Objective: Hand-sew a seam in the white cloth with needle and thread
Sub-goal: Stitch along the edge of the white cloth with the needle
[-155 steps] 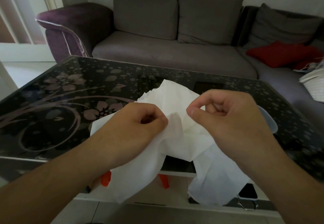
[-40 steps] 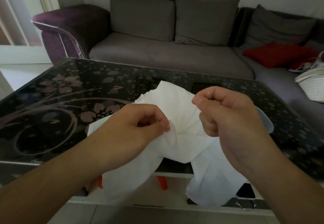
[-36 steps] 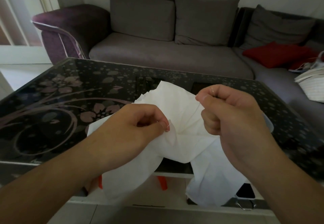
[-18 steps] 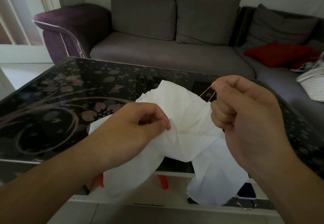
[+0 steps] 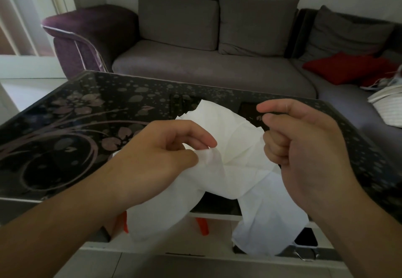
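The white cloth (image 5: 235, 147) lies bunched on the near edge of the black glass table (image 5: 65, 125), and its ends hang over the front. My left hand (image 5: 161, 153) pinches a raised fold of the cloth between thumb and forefinger. My right hand (image 5: 304, 147) hovers to the right of the cloth, a little above it. Its lower fingers are curled, and its thumb and forefinger are drawn close in a pinch. The needle and thread are too thin to make out here.
A grey sofa (image 5: 206, 68) with a purple arm stands behind the table, with a red cushion (image 5: 348, 66) on its right part. White folded things (image 5: 389, 103) lie at the far right. Orange objects (image 5: 202, 225) sit on the shelf under the table.
My right hand has drawn up and to the right, away from the cloth, pulling the thread out. My left hand has kept its pinch on the fold and loosened its forefinger.
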Action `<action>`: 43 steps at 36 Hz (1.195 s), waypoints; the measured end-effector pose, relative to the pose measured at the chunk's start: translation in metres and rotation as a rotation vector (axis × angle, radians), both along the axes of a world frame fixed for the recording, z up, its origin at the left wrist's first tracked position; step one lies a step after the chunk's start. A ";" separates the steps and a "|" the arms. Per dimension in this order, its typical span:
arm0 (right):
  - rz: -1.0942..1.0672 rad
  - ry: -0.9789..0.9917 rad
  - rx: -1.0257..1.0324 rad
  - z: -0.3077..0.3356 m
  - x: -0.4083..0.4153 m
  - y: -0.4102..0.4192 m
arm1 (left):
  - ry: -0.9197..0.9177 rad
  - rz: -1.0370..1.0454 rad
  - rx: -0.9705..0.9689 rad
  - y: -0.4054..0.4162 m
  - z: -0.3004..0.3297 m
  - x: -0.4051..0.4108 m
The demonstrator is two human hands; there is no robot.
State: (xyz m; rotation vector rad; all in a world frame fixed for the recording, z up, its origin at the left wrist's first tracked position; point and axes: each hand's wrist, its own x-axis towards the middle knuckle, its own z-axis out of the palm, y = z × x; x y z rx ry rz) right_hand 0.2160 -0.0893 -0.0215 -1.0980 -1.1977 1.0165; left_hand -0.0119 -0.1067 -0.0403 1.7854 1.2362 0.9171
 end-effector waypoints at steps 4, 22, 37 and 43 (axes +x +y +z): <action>-0.035 -0.180 -0.045 0.000 0.000 0.001 | 0.016 0.017 0.022 0.000 -0.001 0.001; 0.363 -0.562 -0.132 -0.006 -0.019 -0.004 | 0.071 0.053 0.054 -0.003 0.001 0.001; 0.228 -0.658 -0.026 -0.006 -0.020 -0.005 | 0.121 0.001 0.004 0.000 -0.003 0.000; 0.263 -0.430 -0.265 0.002 -0.021 0.005 | 0.112 0.009 0.024 0.000 -0.002 0.000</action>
